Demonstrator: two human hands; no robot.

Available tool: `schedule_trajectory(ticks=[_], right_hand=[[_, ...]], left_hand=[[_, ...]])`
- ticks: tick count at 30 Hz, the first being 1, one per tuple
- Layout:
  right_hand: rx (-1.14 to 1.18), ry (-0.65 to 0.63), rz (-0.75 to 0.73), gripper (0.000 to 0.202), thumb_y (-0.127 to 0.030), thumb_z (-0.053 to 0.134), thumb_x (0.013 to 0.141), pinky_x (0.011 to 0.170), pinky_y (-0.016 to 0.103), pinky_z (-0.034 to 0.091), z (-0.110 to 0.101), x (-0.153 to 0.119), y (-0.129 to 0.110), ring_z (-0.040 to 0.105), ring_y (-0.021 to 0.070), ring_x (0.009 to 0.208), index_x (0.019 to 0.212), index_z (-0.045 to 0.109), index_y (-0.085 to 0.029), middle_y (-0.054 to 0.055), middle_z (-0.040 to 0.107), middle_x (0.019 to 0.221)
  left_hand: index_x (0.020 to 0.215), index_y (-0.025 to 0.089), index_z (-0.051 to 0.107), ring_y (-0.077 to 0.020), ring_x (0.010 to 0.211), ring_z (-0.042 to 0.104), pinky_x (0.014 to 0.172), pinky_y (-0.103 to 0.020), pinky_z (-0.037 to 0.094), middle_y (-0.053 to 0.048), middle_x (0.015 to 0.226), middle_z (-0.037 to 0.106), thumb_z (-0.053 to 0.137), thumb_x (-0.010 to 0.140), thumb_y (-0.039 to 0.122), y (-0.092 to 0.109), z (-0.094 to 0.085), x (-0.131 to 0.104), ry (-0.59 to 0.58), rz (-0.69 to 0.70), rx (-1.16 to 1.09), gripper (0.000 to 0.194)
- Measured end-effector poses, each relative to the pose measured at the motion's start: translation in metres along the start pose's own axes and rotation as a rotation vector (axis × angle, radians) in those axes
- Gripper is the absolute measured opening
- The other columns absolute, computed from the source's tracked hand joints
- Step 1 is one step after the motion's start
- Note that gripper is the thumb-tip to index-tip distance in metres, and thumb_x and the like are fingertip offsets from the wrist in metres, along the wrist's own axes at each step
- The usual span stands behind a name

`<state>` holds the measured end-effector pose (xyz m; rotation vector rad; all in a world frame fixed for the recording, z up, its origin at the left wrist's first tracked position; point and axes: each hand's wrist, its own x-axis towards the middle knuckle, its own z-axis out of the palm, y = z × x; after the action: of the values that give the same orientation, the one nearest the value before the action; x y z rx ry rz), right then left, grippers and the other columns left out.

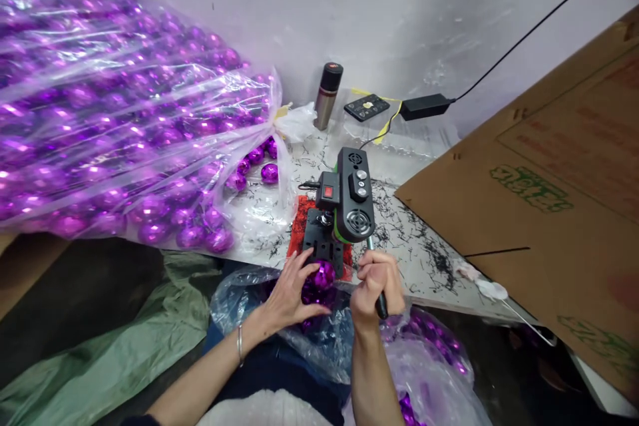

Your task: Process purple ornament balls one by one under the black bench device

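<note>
My left hand (289, 289) curves around a shiny purple faceted ball (323, 274) at the table's front edge, its fingers against the ball's side and its thumb below. More purple balls lie beneath it, partly hidden by the hand. My right hand (378, 283) is closed around the black-ended lever handle (381, 307) of a small black bench machine (354, 196). The machine has a red switch (328, 192) and round vents on top. Its slotted black base plate (324, 249) rests on a red mat (298, 213), just beyond the ball.
A big clear bag of purple balls (114, 113) fills the left. Loose balls (269, 174), a thermos (327, 96), a phone (367, 107) and a power adapter (426, 106) sit behind. Dark shavings (434, 249) litter the table. A cardboard box (539, 213) leans in from the right.
</note>
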<state>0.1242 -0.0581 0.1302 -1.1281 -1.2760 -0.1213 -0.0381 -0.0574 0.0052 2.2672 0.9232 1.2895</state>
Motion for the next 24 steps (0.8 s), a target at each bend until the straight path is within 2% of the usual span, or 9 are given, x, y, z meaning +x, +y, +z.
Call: schedule_trajectory(ticks=[2,4,7,9,11,15,18,21,24], right_hand=[[0.005,0.021,-0.004,0.038,-0.019,0.047,0.108,0.062,0.031,0.046,0.003,-0.009,0.005,0.062,0.0140,0.067,0.071,0.058,-0.022,-0.001,0.063,0.074],[0.021,0.040,0.003,0.038,-0.019,0.047,0.109,0.061,0.030,0.047,0.006,-0.016,0.008,0.062,0.0134,0.067,0.072,0.057,-0.022,-0.001,0.062,0.075],[0.037,0.046,0.009,0.037,-0.020,0.047,0.109,0.061,0.030,0.047,0.008,-0.019,0.010,0.061,0.0129,0.067,0.073,0.056,-0.023,-0.001,0.061,0.076],[0.041,0.041,0.018,0.036,-0.020,0.047,0.109,0.060,0.030,0.047,0.008,-0.020,0.011,0.061,0.0130,0.067,0.074,0.056,-0.023,-0.001,0.061,0.077],[0.048,0.040,0.032,0.035,-0.021,0.047,0.109,0.060,0.030,0.047,0.008,-0.022,0.012,0.061,0.0133,0.068,0.075,0.056,-0.023,-0.001,0.061,0.078],[0.071,0.038,0.049,0.034,-0.021,0.046,0.109,0.060,0.029,0.047,0.008,-0.026,0.014,0.062,0.0131,0.069,0.077,0.056,-0.023,-0.001,0.061,0.080],[0.078,0.035,0.034,0.034,-0.021,0.046,0.110,0.059,0.029,0.047,0.008,-0.025,0.015,0.062,0.0125,0.068,0.077,0.056,-0.023,-0.002,0.062,0.080],[0.053,0.030,0.015,0.038,-0.022,0.047,0.110,0.060,0.029,0.047,0.007,-0.017,0.009,0.062,0.0129,0.067,0.074,0.057,-0.022,-0.001,0.063,0.077],[0.028,0.033,0.007,0.040,-0.020,0.048,0.110,0.059,0.030,0.045,0.006,-0.001,-0.001,0.062,0.0133,0.065,0.070,0.055,-0.023,-0.002,0.059,0.069]], left_hand=[[0.155,0.024,0.047,-0.0380,0.143,0.065,0.115,-0.059,0.056,-0.023,0.155,0.063,0.076,0.096,0.064,-0.005,-0.020,0.013,0.062,-0.042,0.003,0.077],[0.151,0.025,0.052,-0.0332,0.138,0.068,0.115,-0.054,0.056,-0.019,0.150,0.067,0.062,0.107,0.051,-0.027,-0.041,0.048,0.183,-0.177,0.035,0.052],[0.156,0.020,0.050,-0.0331,0.143,0.063,0.120,-0.053,0.051,-0.021,0.155,0.063,0.054,0.109,0.042,-0.078,-0.068,0.120,0.321,-0.572,0.113,0.052],[0.159,0.015,0.050,-0.0368,0.149,0.058,0.126,-0.055,0.045,-0.024,0.159,0.060,0.056,0.106,0.039,-0.108,-0.077,0.160,0.240,-0.815,0.170,0.058],[0.161,0.013,0.049,-0.0417,0.153,0.054,0.127,-0.057,0.042,-0.026,0.161,0.059,0.060,0.104,0.041,-0.126,-0.080,0.184,0.104,-0.956,0.266,0.065],[0.158,0.015,0.055,-0.0466,0.150,0.052,0.125,-0.059,0.042,-0.025,0.160,0.058,0.069,0.098,0.040,-0.131,-0.075,0.196,-0.141,-0.840,0.471,0.068],[0.143,0.010,0.065,-0.0446,0.142,0.056,0.122,-0.055,0.044,-0.026,0.151,0.063,0.073,0.094,0.036,-0.126,-0.075,0.197,-0.183,-0.752,0.518,0.057],[0.134,0.009,0.068,-0.0427,0.132,0.065,0.117,-0.055,0.050,-0.025,0.138,0.070,0.081,0.089,0.041,-0.121,-0.087,0.191,-0.097,-0.796,0.386,0.057],[0.144,0.015,0.063,-0.0379,0.125,0.072,0.115,-0.056,0.055,-0.019,0.134,0.074,0.087,0.085,0.050,-0.102,-0.101,0.168,0.129,-0.808,0.068,0.072]])
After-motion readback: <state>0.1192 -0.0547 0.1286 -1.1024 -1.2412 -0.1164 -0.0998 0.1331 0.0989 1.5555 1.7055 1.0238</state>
